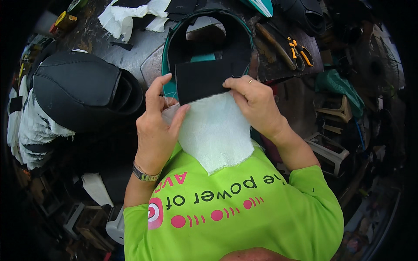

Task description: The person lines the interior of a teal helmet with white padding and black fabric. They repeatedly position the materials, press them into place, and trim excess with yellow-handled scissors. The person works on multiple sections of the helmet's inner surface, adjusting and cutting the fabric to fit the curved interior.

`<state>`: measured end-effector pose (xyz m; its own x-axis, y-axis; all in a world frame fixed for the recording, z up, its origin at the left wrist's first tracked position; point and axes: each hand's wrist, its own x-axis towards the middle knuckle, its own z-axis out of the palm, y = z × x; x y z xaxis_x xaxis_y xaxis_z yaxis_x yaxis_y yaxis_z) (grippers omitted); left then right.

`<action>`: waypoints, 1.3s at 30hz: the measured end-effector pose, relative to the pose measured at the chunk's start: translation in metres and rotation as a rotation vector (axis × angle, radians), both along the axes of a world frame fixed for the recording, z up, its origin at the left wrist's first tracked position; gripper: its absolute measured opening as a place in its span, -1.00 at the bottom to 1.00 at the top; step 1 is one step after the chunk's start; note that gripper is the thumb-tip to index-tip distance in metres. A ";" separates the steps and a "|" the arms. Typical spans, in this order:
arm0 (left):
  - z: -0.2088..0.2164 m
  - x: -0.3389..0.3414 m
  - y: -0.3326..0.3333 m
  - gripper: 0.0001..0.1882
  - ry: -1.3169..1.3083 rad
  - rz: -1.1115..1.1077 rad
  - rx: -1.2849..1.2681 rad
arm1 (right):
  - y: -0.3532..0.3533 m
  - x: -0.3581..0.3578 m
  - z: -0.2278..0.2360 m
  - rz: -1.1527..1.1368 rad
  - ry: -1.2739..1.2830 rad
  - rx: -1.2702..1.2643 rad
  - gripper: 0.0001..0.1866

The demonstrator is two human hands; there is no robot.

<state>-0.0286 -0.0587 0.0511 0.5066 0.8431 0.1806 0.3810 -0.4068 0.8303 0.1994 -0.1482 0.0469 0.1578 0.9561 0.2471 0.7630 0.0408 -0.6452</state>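
A flat black panel (202, 79) with white frayed cloth (216, 130) along its lower edge lies between my hands. The cloth drapes toward my green shirt. My left hand (156, 124) holds the left corner, its thumb on the seam, the index finger raised, and other fingers partly hidden behind the cloth. At the upper right edge, my right hand (257, 102) pinches the panel, fingertips together. Just beyond stands a rounded black hollow piece with teal edging (167, 45), its opening facing me. Whether the panel is joined to it I cannot tell.
A stack of black molded pieces (76, 85) stands at the left, above bundled white cloth (35, 130). White scraps (124, 19) lie on the dark worktable (82, 32). Orange-handled pliers (300, 53) and a wooden stick (275, 45) lie at the right. Small stools (328, 152) stand below.
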 end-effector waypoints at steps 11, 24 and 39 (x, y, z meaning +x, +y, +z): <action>-0.009 0.024 0.041 -0.77 0.006 -0.250 0.103 | 0.026 0.009 -0.009 -0.052 0.005 0.081 -0.77; 0.032 0.013 0.009 -0.66 0.027 -0.283 0.386 | 0.013 -0.009 0.049 0.120 -0.138 0.042 -0.70; 0.009 0.041 0.050 -0.83 0.203 -0.211 0.404 | 0.045 0.000 0.013 0.048 -0.284 0.147 -0.67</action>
<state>0.0124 -0.0088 0.0605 0.7176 0.6009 0.3519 0.3929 -0.7666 0.5079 0.1994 -0.1028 0.0596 0.0184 0.9117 0.4104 0.9068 0.1578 -0.3910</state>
